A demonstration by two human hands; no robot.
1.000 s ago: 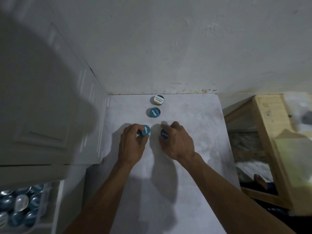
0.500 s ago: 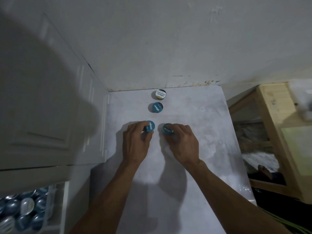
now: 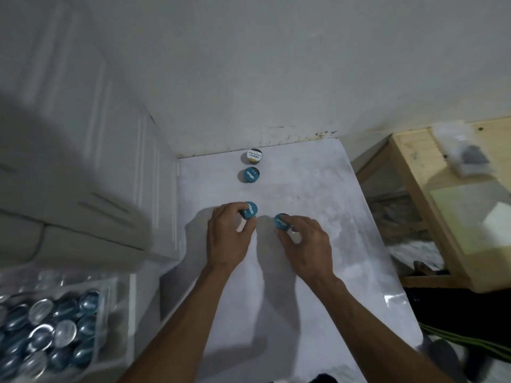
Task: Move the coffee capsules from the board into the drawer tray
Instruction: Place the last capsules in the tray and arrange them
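Two coffee capsules stand in a row at the far end of the white board: a white-and-yellow-lidded capsule nearest the wall and a blue-lidded capsule just in front of it. My left hand grips a blue capsule tilted on its side, above the board's middle. My right hand grips another blue capsule, also tilted. The drawer tray sits at the lower left, holding several blue and silver capsules.
A white cabinet rises along the board's left edge above the open drawer. A grey wall closes the far side. To the right stands a wooden frame with clutter below it.
Both hands have drawn back toward me with their capsules, which now tilt more on their sides. The view has shifted so more of the drawer tray shows at the lower left.
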